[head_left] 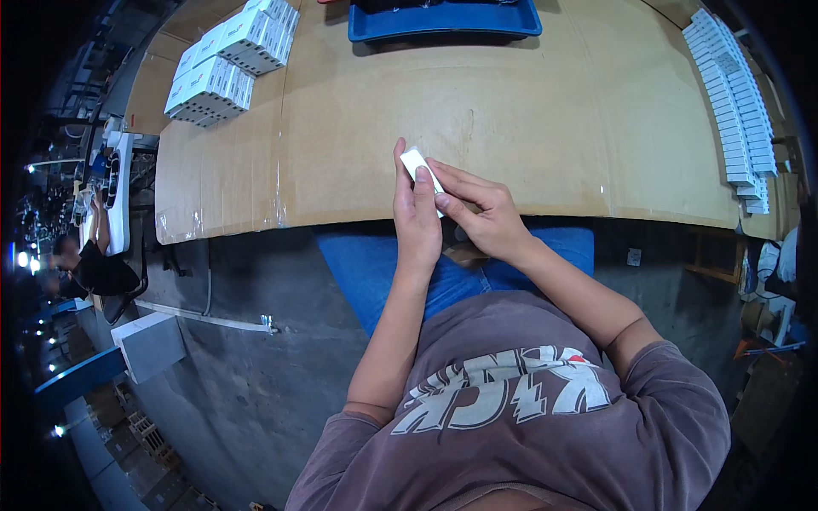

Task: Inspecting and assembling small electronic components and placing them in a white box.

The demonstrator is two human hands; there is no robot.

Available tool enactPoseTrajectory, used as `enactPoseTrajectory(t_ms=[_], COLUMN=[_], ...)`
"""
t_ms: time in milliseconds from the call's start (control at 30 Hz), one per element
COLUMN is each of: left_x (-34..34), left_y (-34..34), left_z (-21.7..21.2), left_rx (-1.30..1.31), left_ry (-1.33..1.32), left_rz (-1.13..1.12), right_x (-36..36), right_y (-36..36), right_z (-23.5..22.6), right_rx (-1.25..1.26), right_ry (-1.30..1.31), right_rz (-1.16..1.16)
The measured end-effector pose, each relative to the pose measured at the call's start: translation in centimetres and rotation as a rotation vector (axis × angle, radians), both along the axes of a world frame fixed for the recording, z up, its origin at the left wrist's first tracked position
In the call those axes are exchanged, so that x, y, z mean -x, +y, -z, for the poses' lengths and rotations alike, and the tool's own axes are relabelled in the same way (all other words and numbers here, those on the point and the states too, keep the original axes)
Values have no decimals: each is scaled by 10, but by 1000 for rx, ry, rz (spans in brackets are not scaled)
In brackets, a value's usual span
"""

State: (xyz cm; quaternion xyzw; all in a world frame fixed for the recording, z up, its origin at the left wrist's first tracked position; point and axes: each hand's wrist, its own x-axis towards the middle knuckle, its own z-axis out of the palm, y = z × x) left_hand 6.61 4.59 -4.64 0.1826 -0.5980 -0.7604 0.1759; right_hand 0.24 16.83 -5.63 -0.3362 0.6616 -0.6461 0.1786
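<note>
A small white box (417, 162), long and narrow, is held between my two hands above the near edge of the table. My left hand (417, 217) grips it from the left, with the thumb laid along its face. From the right, my right hand (484, 213) closes on its lower part, thumb and fingers pressed to its side. The box is tilted, its upper end leaning left. My fingers cover much of its lower half, so any opening there is hidden.
The table (366, 136) is covered with brown cardboard taped at the seams. Stacked white boxes (226, 64) stand at the far left, and long rows of white boxes (728, 111) at the right. A blue tray (443, 24) sits at the back. Another person (102, 264) works far left.
</note>
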Motion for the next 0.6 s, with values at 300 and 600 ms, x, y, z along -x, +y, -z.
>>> enactPoseTrajectory(t_ms=[300, 600], left_x=[-4, -5], left_y=[-2, 1], left_z=[5, 4], left_rx=[138, 126], left_ry=[106, 157], left_rz=[13, 11], right_x=[-5, -8], right_y=[-1, 0], right_z=[-2, -8], right_rx=[52, 56], right_ry=[203, 315], right_rz=[38, 81])
